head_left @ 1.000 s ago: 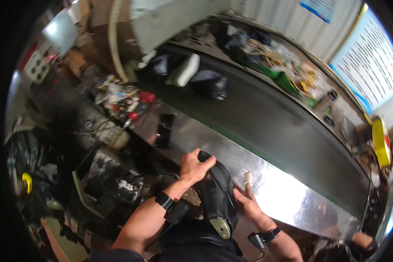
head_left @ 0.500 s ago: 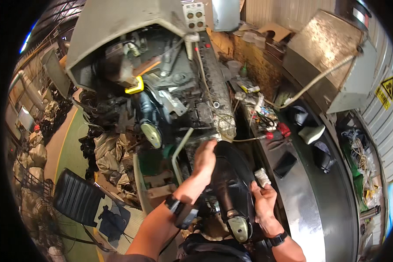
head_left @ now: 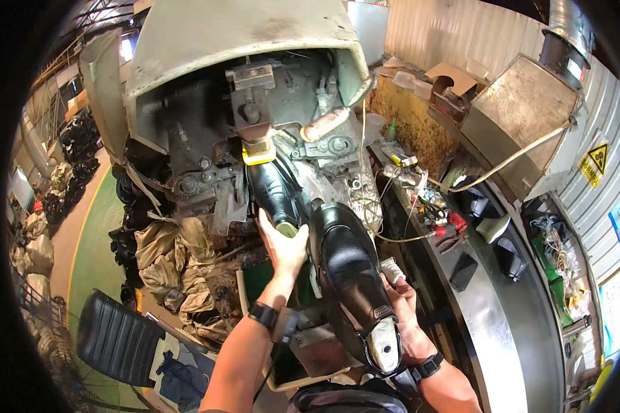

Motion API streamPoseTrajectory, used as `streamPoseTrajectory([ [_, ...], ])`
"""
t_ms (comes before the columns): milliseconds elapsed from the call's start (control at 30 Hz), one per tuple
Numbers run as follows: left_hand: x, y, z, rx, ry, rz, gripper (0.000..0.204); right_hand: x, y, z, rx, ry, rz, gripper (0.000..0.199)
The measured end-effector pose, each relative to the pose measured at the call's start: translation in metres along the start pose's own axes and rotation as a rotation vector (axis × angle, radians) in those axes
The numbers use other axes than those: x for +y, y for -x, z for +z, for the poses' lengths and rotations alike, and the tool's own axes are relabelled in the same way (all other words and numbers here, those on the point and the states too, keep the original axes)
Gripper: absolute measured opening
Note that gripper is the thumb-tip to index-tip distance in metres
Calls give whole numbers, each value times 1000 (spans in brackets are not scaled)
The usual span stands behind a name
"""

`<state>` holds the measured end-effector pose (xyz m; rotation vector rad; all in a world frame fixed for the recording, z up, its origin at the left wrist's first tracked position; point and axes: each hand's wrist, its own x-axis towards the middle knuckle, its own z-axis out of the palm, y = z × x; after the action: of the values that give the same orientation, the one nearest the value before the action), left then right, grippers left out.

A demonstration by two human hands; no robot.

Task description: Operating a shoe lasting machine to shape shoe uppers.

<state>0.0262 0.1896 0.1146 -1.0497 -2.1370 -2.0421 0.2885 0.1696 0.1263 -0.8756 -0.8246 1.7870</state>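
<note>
A black leather shoe on a pale last (head_left: 272, 189) sits in the machine, its toe end under a yellow-edged clamp (head_left: 258, 151). My left hand (head_left: 283, 249) is closed round its heel end, thumb on the right and fingers on the left. Nearer to me, a second black shoe on a last (head_left: 348, 265) points its toe away, the last's pale top with a hole facing up. My right hand (head_left: 403, 306) grips this shoe along its right side. A small crumpled white piece (head_left: 391, 270) sticks out at its fingertips; its kind I cannot make out.
The machine's grey hood (head_left: 248, 27) overhangs the clamp. At right runs a dark conveyor belt (head_left: 523, 323) with shoe parts, beside a metal ledge (head_left: 486, 330) bearing a black flat object (head_left: 463, 271). A black chair (head_left: 114, 337) and beige sacks (head_left: 176, 255) stand at left.
My left hand has gone from the near shoe to the heel of the shoe in the machine. The near shoe, in my right hand, has risen and tilted. The whole view has shifted.
</note>
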Motion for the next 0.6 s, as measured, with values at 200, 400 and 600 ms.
streamPoseTrajectory([
  [200, -10, 13, -75, -422, 201, -212, 99, -7, -7, 33, 16, -49, 46, 18],
  [400, -58, 34, -156, -758, 53, -331, 77, 26, -43, 68, -19, -133, 157, 17],
  [600, 12, 26, -84, -208, 1009, -1027, 42, 52, -83, 104, -111, 114, 217, 14],
])
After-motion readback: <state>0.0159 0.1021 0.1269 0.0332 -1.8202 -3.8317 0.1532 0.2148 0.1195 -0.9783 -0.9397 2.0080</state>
